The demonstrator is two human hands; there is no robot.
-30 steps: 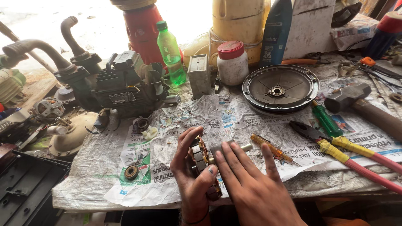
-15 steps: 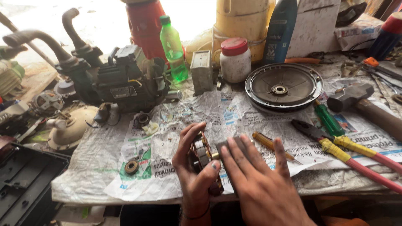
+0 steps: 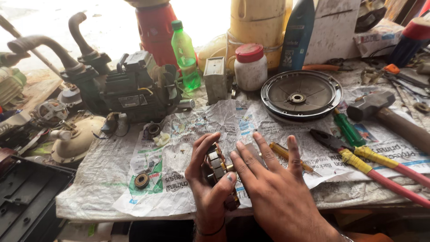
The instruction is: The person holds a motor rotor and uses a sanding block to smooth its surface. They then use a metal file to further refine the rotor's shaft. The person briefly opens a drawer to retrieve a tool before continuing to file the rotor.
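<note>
Newspaper [image 3: 134,179] covers a cluttered workbench, and both hands sit at the lower middle of the frame. Since a second ago the view has drifted a little, so the bench things sit slightly lower and to the right, but the hands have kept their place and hold. The left hand [image 3: 208,188] is closed around a small rotor [image 3: 217,162], copper and steel segments showing between thumb and fingers, held just above the paper. The right hand [image 3: 273,188] lies flat and open against the rotor's right side, fingers spread, gripping nothing; its fingertips have slid a little further over the part than half a second ago. So the work reads as still a close inspection or turning of the rotor, with no tool picked up.

Just right of the hands lie a small yellow screwdriver [image 3: 286,154] and pliers [image 3: 358,157] with yellow and red handles. A round metal cover [image 3: 301,95] sits at upper right, a hammer [image 3: 380,114] beyond it. A dark pump [image 3: 134,89] stands at upper left, a green bottle [image 3: 186,54] behind it. A bearing [image 3: 142,180] rests on the paper at lower left.
</note>
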